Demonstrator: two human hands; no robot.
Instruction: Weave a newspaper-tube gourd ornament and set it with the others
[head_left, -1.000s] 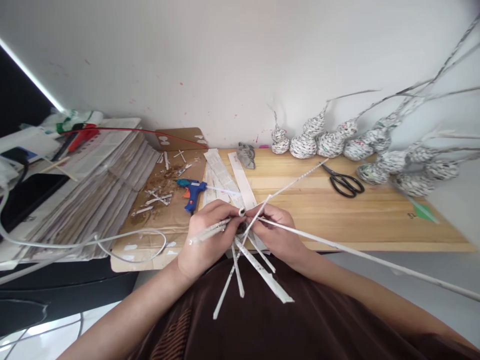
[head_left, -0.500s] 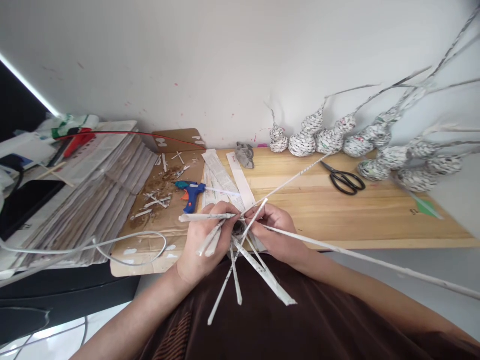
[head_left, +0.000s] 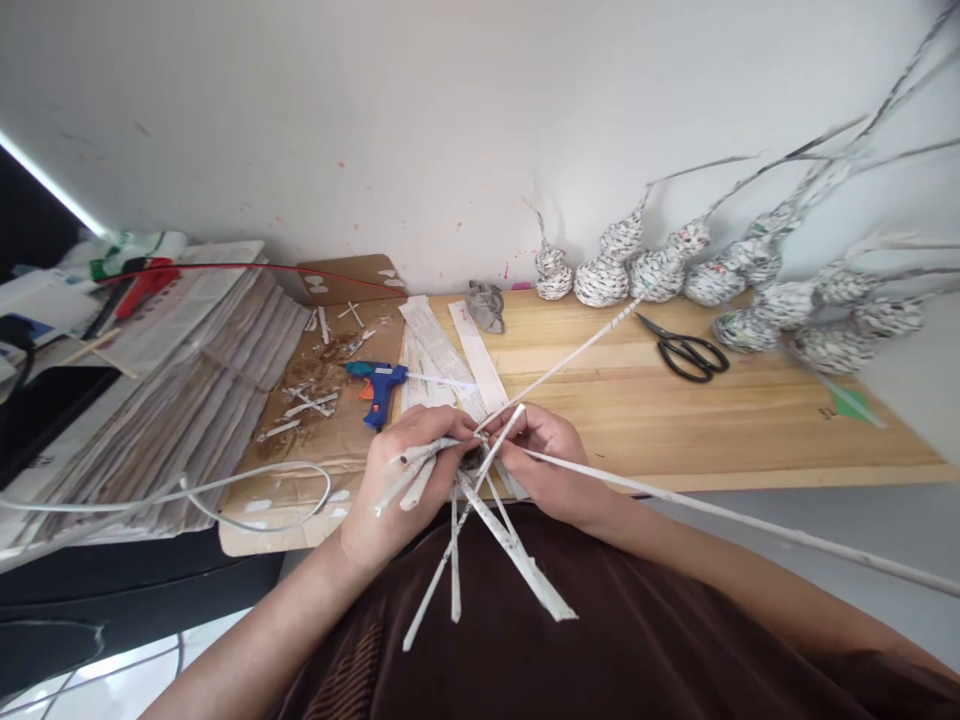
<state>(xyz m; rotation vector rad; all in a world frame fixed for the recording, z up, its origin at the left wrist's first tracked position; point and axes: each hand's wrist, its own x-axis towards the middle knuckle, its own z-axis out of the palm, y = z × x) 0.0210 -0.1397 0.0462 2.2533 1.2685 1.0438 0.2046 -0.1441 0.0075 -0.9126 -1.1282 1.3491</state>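
Note:
Between my two hands is a small piece of weaving made of rolled newspaper tubes (head_left: pixel 517 555), with several tubes fanning out toward my lap and to the left. My left hand (head_left: pixel 409 470) is closed around the weaving's left side, thumb and fingertips pinched at its dark middle. Closed as well, my right hand (head_left: pixel 551 455) pinches tubes at the right side. One long paper tube (head_left: pixel 712 510) runs from the right fingers off to the right edge. Another thin tube (head_left: pixel 577 352) slants up toward the back of the table. The fingers partly hide the weaving's centre.
Woven paper gourds (head_left: pixel 602 275) line the wall at the back right, near black scissors (head_left: pixel 686 350). Left of my hands, a blue glue gun (head_left: pixel 384 388) lies beside paper scraps (head_left: pixel 311 400) on cardboard (head_left: pixel 352 470). A newspaper stack (head_left: pixel 217 370) and a white cable (head_left: pixel 262 470) are farther left.
Both hands stay closed on the weaving, which has turned slightly. The tubes by my left hand now point more downward, and the lower tubes have swung a little left. The view has shifted slightly.

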